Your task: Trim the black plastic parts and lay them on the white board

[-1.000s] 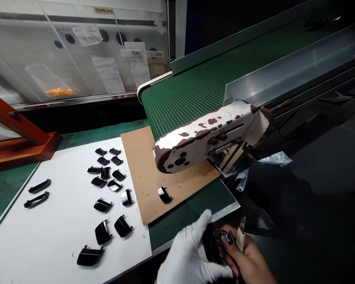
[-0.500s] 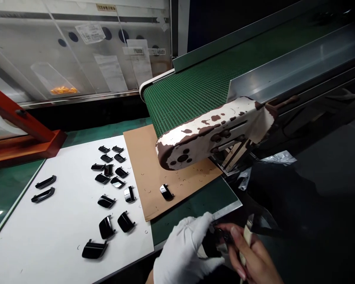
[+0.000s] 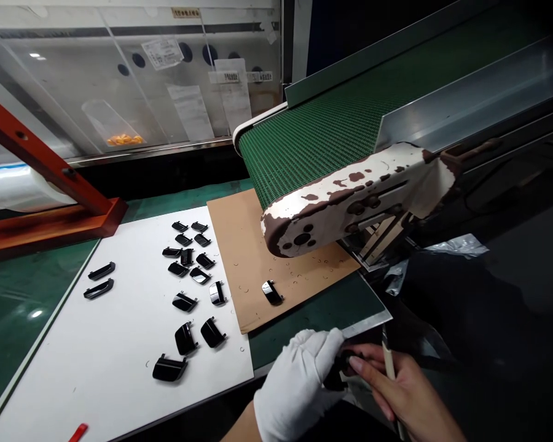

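The two hands are together at the near right, just beyond the tabletop's (image 3: 317, 319) near edge, both closed on a black part (image 3: 334, 376) that they mostly hide. The gloved left hand (image 3: 299, 380) has changed most: a second ago its thumb and fingers stood spread around the part, and now its back is turned up and covers more of it. The bare right hand (image 3: 399, 383) pinches the part between thumb and finger, still gripping a pale-handled blade (image 3: 389, 362); its tip, which leaned right earlier, now leans slightly left. The curved black end seen at the right thumb earlier is hidden now.

The loose black pieces (image 3: 185, 337) keep their arrangement on the white sheet (image 3: 120, 344), and the single black piece (image 3: 271, 293) lies as before on the brown board (image 3: 233, 245). The view has shifted left, bringing a red object (image 3: 78, 433) in at the near left and showing more of the film roll (image 3: 23, 187).
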